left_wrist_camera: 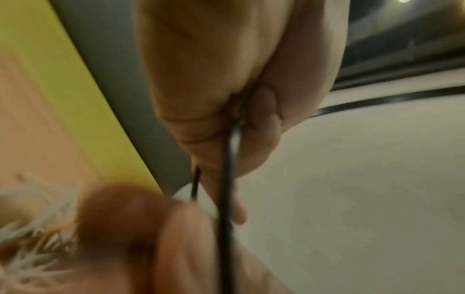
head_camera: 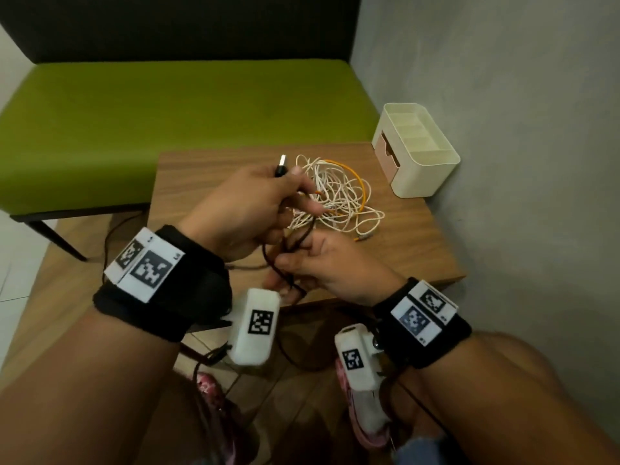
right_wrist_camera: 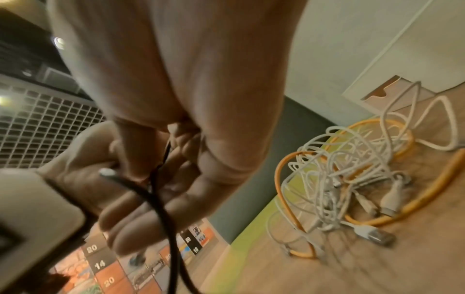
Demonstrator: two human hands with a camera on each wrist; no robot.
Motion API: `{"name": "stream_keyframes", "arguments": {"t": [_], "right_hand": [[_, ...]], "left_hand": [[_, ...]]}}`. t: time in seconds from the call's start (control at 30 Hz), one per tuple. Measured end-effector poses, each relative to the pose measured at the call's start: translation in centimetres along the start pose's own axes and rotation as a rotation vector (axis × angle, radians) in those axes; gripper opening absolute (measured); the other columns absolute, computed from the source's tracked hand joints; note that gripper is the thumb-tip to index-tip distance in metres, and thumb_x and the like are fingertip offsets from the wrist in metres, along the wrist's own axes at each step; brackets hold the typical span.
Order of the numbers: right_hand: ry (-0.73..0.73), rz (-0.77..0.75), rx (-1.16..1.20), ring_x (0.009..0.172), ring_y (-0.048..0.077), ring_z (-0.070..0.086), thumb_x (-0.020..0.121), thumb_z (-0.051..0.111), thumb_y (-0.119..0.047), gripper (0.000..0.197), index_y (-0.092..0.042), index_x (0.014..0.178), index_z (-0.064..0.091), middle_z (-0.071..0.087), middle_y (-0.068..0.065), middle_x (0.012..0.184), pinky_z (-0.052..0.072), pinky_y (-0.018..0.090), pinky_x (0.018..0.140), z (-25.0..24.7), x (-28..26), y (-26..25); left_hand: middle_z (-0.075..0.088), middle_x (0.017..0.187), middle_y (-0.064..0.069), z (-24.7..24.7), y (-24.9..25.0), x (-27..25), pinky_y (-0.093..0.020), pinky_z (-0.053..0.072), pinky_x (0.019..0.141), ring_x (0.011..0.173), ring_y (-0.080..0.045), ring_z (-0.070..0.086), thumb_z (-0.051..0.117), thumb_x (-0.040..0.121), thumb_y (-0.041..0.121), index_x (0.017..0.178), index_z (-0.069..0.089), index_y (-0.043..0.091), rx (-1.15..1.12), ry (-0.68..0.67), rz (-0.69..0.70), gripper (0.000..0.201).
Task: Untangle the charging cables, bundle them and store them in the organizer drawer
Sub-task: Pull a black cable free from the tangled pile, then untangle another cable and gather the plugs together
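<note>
A black cable (head_camera: 280,263) runs between both hands above the table's near edge. My left hand (head_camera: 248,209) grips it near its USB plug (head_camera: 281,165), which sticks up past the knuckles; in the left wrist view the black cable (left_wrist_camera: 227,179) hangs out of the curled fingers. My right hand (head_camera: 322,266) pinches a lower loop of the same black cable (right_wrist_camera: 161,199). Behind the hands lies a tangle of white cables (head_camera: 339,193) mixed with an orange cable (head_camera: 360,182); the same white tangle (right_wrist_camera: 334,179) shows in the right wrist view.
A cream organizer (head_camera: 422,156) with a pinkish drawer front (head_camera: 385,152) stands at the table's far right corner by the grey wall. The small wooden table (head_camera: 419,243) sits before a green bench (head_camera: 167,112). Thin dark wires trail off the table's left side.
</note>
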State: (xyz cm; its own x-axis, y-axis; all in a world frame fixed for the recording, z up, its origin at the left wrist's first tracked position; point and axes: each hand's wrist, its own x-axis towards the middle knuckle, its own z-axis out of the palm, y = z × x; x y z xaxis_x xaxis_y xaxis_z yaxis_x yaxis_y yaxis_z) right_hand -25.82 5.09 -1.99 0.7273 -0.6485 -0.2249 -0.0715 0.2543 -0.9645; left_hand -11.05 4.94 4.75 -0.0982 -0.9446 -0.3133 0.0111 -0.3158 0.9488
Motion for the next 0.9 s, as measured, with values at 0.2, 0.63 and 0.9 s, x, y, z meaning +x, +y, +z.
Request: {"name": "stream_keyframes", "arguments": {"t": [0.2, 0.63, 0.9], "right_hand": [[-0.069, 0.367, -0.429, 0.085, -0.003, 0.063, 0.1, 0.054, -0.033, 0.016, -0.024, 0.097, 0.067, 0.07, -0.019, 0.085, 0.051, 0.02, 0.083, -2.4, -0.5, 1.9], [-0.101, 0.489, -0.849, 0.098, 0.001, 0.064, 0.079, 0.081, -0.019, 0.064, -0.03, 0.137, 0.055, 0.07, -0.015, 0.11, 0.049, 0.03, 0.099, -8.3, 2.1, -1.1], [0.238, 0.151, -1.148, 0.1, 0.016, 0.063, 0.092, 0.066, -0.026, 0.013, -0.024, 0.103, 0.073, 0.071, -0.004, 0.103, 0.05, 0.031, 0.086, -6.7, 6.4, 3.8]], "left_hand": [[0.065, 0.089, -0.007, -4.2, -2.5, 2.8, -0.027, 0.046, 0.04, 0.051, -0.014, 0.042, 0.036, 0.105, 0.037, 0.1, 0.06, 0.009, 0.52, 0.233, -0.028, 0.037], [0.033, 0.063, 0.003, -5.1, -6.8, 7.2, -0.024, 0.021, 0.047, 0.049, -0.009, 0.025, 0.028, 0.1, 0.019, 0.089, 0.059, 0.006, -0.139, 0.024, -0.07, 0.036], [0.041, 0.062, -0.001, -4.0, -7.9, 8.2, -0.027, 0.019, 0.048, 0.048, -0.012, 0.027, 0.03, 0.102, 0.017, 0.094, 0.058, 0.004, -0.149, 0.055, 0.014, 0.032]]}}
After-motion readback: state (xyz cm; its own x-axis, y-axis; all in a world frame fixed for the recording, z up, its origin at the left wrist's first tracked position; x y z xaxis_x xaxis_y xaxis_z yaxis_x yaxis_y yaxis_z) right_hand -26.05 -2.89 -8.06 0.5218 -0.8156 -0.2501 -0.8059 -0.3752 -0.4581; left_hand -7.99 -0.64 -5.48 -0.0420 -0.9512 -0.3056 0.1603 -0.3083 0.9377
